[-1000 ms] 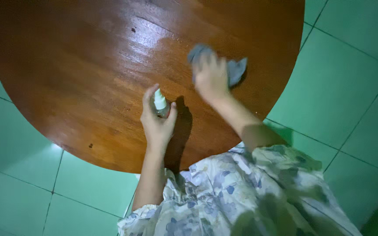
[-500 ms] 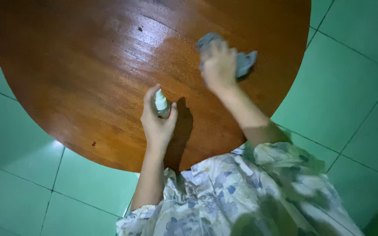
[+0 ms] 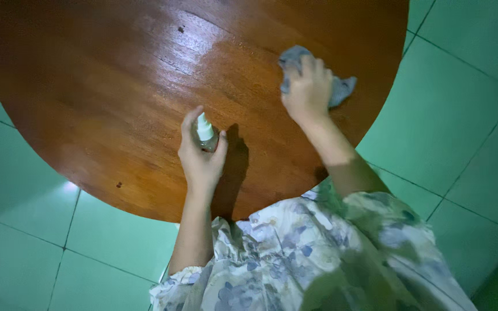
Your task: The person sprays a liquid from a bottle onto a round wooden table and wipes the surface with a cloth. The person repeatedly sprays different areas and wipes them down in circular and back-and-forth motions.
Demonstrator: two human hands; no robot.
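Here we see the fingers of the left hand [image 3: 202,158] curled around a small spray bottle [image 3: 206,133]. The first finger goes up along one side of the bottle and the thumb hugs the other side, so the bottle is held tight. It has a pale cap and a see-through body, and it stands upright over the round wooden table [image 3: 105,98], close to the near edge. We cannot tell if its bottom touches the wood. A dark shadow lies just to the right of it.

The fingers of the right hand [image 3: 306,89] are spread flat and press down on a gray cloth [image 3: 341,87]. The cloth is bunched up and pokes out past the fingers at the top and on the right. It lies on the table, close to the right edge of the wood.

The two hands are apart, with bare shiny wood between them. A wet, bright patch shows on the wood above the bottle. To the left and far side, the tabletop is wide and open, with only a few tiny dark spots.

Past the round edge we see the green tiled floor [image 3: 462,103] all around. At the bottom is a flowery sleeve [image 3: 318,253], right up against the near edge.
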